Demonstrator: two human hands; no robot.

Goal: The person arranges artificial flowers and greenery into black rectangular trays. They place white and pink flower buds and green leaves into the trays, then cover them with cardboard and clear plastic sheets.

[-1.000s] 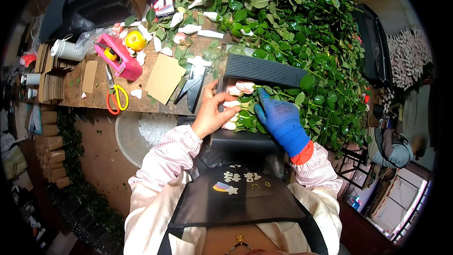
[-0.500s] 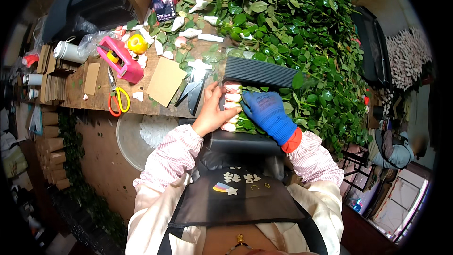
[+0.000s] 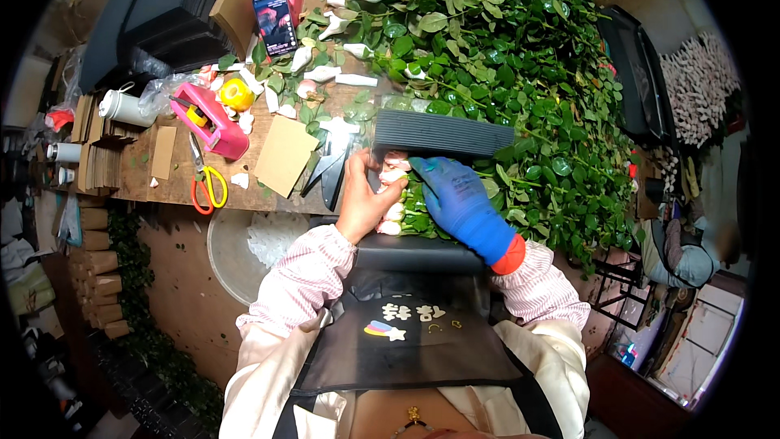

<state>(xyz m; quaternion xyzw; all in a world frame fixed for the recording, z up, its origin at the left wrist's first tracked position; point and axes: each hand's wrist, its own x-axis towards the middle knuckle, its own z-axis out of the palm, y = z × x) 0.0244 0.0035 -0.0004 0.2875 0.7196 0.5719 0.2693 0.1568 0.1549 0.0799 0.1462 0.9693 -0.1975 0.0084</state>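
Observation:
Pink roses lie in a row, heads to the left and green stems to the right, between a black ribbed holder and a black padded edge. My bare left hand is closed round the heads from the left, its thumb across them and its fingertips by the upper ones. From the right, my right hand, in a blue knit glove with a red cuff, bends its fingers onto the upper rose just beside the head. The glove hides part of the stems.
Leafy rose stems heap the table's right side. To the left lie orange-and-yellow scissors, a pink tape dispenser, a cardboard piece, a black-and-silver tool and a phone. A round tub stands below the table edge.
My left fingers have bent in closer round the upper rose heads, and the thumb has shifted up. My gloved hand stays at the upper roses. The whole view has shifted slightly.

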